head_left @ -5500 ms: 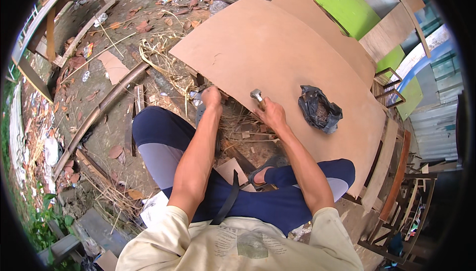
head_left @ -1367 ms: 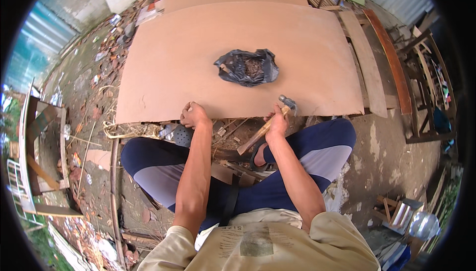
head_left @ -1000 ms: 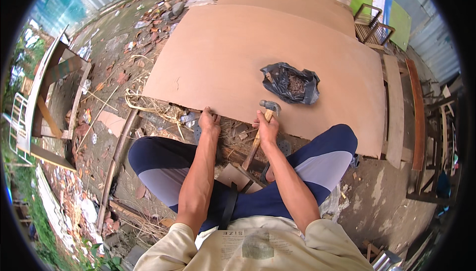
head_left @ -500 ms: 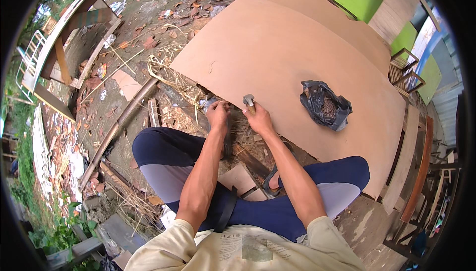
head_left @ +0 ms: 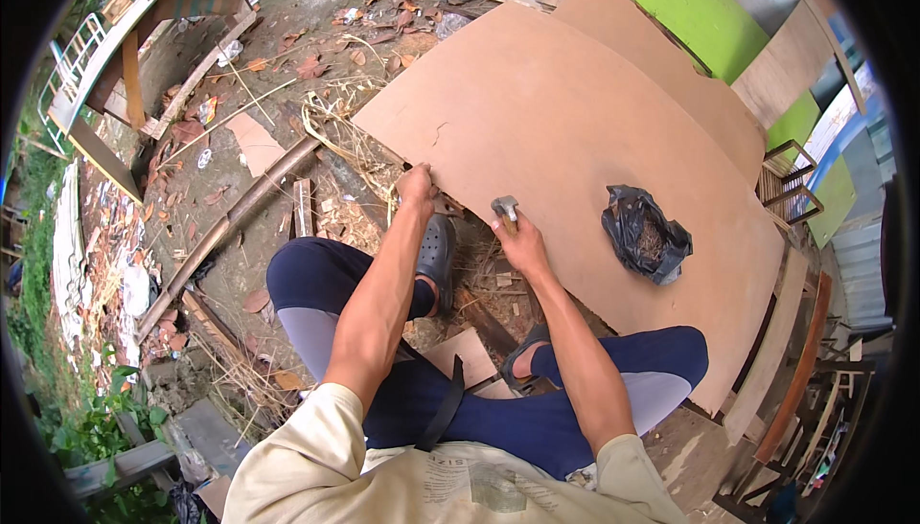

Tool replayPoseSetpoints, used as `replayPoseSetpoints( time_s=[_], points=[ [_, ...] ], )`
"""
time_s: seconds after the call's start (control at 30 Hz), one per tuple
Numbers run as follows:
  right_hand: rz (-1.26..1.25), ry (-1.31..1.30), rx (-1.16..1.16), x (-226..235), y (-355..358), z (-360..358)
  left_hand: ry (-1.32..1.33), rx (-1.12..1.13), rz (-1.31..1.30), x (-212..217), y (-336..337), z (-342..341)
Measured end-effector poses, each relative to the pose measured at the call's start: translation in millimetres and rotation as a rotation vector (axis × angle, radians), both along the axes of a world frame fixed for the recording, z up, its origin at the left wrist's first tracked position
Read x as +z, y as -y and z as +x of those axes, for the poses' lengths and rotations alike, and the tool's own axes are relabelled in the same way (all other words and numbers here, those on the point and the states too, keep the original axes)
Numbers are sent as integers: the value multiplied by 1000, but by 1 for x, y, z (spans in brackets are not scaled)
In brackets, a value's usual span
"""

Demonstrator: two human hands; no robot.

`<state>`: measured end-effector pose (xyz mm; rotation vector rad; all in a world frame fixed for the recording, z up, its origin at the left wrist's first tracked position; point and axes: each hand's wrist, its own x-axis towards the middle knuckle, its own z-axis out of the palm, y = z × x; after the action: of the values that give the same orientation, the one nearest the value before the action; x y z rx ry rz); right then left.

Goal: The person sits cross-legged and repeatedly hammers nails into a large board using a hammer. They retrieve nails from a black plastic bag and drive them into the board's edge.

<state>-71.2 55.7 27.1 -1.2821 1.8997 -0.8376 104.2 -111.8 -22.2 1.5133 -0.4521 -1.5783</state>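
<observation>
My right hand [head_left: 522, 244] is wrapped around the short handle of a hammer [head_left: 504, 206], its metal head upright just over the near edge of a large brown board [head_left: 546, 112]. My left hand [head_left: 416, 187] is closed at the board's near left edge. Whatever its fingers hold, if anything, is hidden. On the board, to the right of the hammer, lies a crumpled black plastic bag [head_left: 625, 227], opened out, with a heap of small brown pieces like nails [head_left: 652, 239] in it.
A second brown board [head_left: 632, 55] and a green panel [head_left: 685, 7] lie beyond. Wood strips [head_left: 767, 352] run along the right side. A long wooden beam [head_left: 225, 222], dry straw [head_left: 331, 126] and wood scraps lie left. My shoe [head_left: 436, 256] stands below my left hand.
My left hand has moved forward along the board's edge, away from the hammer. The right hand keeps its hold on the hammer. The whole view has shifted slightly.
</observation>
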Motion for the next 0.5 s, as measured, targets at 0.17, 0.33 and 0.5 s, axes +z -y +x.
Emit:
replayPoseSetpoints(
  time_s=[0.17,0.33,0.5],
  points=[
    [-222,-486,138,-12,19,3,91,33,-48,-1,-7,-6],
    [-132,-452,315,-16,22,7,379,152,-193,-15,-13,-5],
    [-95,-440,361,-12,17,-3,1297,127,-832,-14,-55,-23]
  ],
)
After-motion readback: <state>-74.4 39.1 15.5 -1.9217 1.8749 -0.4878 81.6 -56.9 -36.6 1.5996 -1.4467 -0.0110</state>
